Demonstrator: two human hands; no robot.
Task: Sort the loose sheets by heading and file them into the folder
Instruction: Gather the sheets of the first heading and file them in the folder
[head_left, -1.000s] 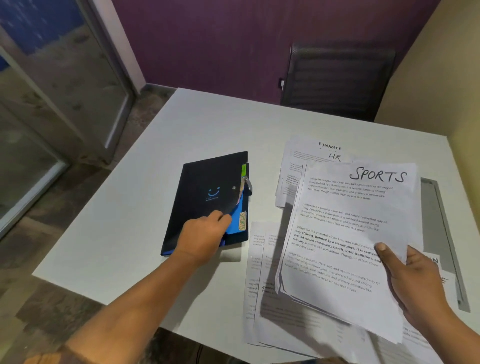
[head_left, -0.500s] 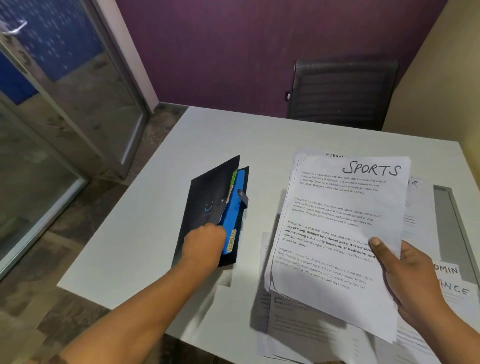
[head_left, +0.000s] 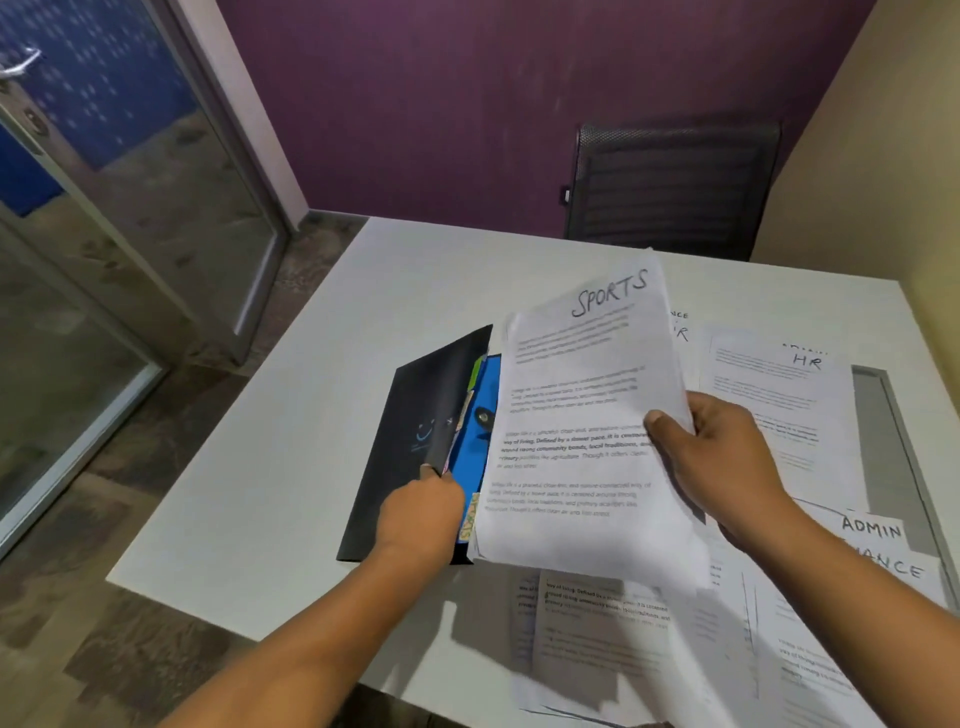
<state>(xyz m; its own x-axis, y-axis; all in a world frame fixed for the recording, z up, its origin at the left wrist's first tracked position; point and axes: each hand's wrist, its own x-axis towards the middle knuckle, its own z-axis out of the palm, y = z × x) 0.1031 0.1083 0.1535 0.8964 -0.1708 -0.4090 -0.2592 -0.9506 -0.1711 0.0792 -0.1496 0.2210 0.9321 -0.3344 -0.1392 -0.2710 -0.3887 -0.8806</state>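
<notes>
A black folder (head_left: 410, 426) lies on the white table (head_left: 291, 467), its front cover lifted and a blue inner divider (head_left: 475, 447) showing. My left hand (head_left: 418, 514) grips the cover's lower edge and holds it up. My right hand (head_left: 717, 462) holds a stack of sheets headed SPORTS (head_left: 582, 426), whose left edge reaches over the folder's opening. More loose sheets lie on the table: HR (head_left: 779, 395) at the right, ADMIN (head_left: 872, 530) and a finance sheet (head_left: 904, 569) near my right wrist, others (head_left: 597, 634) in front.
A dark mesh chair (head_left: 670, 187) stands behind the table's far edge against the purple wall. A glass door (head_left: 104, 218) is at the left. A grey strip (head_left: 883, 447) runs along the table's right side. The yellow wall is close on the right.
My left hand has raised the folder's cover from nearly flat to well up. My right hand has shifted its grip up the SPORTS stack and swung it left, over the folder's opening.
</notes>
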